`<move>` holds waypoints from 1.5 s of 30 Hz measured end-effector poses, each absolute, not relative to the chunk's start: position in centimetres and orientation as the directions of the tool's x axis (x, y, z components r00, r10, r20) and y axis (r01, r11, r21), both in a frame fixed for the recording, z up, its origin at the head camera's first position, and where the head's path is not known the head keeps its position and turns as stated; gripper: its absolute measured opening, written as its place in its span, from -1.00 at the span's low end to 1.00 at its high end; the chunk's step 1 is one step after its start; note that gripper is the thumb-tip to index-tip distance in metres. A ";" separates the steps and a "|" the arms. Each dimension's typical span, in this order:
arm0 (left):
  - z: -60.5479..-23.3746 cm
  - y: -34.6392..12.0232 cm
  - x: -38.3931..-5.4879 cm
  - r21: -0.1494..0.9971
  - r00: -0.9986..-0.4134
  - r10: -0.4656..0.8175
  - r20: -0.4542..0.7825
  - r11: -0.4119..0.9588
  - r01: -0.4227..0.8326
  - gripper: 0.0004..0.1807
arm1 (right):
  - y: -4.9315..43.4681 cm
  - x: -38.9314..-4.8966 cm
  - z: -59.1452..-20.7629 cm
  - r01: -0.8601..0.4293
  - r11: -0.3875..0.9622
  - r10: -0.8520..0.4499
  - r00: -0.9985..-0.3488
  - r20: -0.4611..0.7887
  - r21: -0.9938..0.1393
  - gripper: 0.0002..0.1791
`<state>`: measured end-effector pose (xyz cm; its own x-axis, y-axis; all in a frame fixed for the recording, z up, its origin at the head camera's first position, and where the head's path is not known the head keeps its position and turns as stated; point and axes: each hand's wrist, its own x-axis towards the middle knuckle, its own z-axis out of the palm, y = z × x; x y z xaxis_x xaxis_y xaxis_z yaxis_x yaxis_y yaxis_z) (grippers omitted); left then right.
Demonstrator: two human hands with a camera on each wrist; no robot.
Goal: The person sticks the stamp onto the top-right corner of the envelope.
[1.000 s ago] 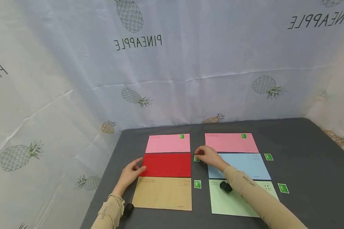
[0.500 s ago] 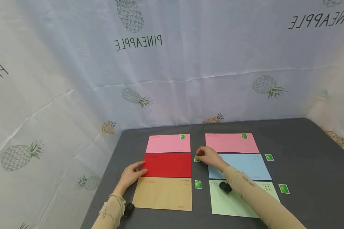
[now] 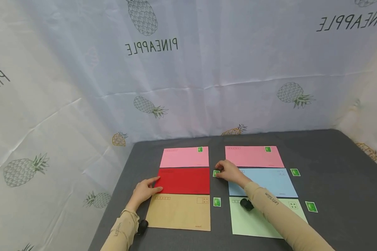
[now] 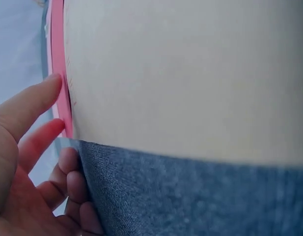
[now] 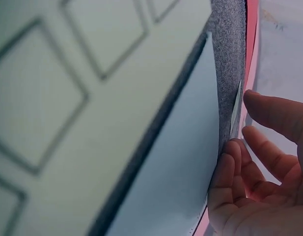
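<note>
Two fingertips of the right hand [image 3: 231,173], thumb and forefinger, sit at the green stamp [image 3: 215,173] lying in the gap between the red envelope [image 3: 185,181] and the blue envelope [image 3: 270,183]; whether they have a pinch on it cannot be told. Something so thin could slip or skid if the fingertips find no edge to lift, or bend if they press too hard.

The left hand [image 3: 143,191] grips nothing: its thumb and forefinger are spread, tips resting on the left edge of the red envelope. Uneven pressure there could turn that envelope or nudge it over the tan envelope [image 3: 179,212] just below.

Farther out, the right sleeve [image 3: 282,216] and the black wrist camera [image 3: 246,205] hang over the pale green envelope [image 3: 248,223]; dropping low, they could drag it askew. A second stamp [image 3: 217,202] lies beside the tan envelope, where a careless sweep of the right hand could scatter it.
</note>
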<state>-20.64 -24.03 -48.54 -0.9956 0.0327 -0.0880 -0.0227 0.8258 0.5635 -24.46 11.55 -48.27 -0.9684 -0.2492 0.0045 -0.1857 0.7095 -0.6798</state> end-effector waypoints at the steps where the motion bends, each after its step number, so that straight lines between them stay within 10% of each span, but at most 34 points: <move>1: -48.6 -24.1 -20.7 0.562 -0.996 0.039 -0.082 0.827 -0.014 -0.39 | 11.5 -24.5 -48.3 -0.188 0.712 -0.252 -0.968 0.003 -0.676 -0.73; 45: -47.6 -24.4 -21.7 0.533 -0.985 0.047 -0.165 0.845 -0.049 -0.40 | 11.5 -24.6 -48.6 -0.146 0.723 -0.197 -0.980 0.000 -0.675 -0.89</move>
<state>-21.68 -24.44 -47.56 -0.9852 0.0472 -0.1650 -0.0488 0.8448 0.5329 -24.61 11.49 -48.57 -0.9803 -0.1973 0.0003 -0.1458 0.7233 -0.6750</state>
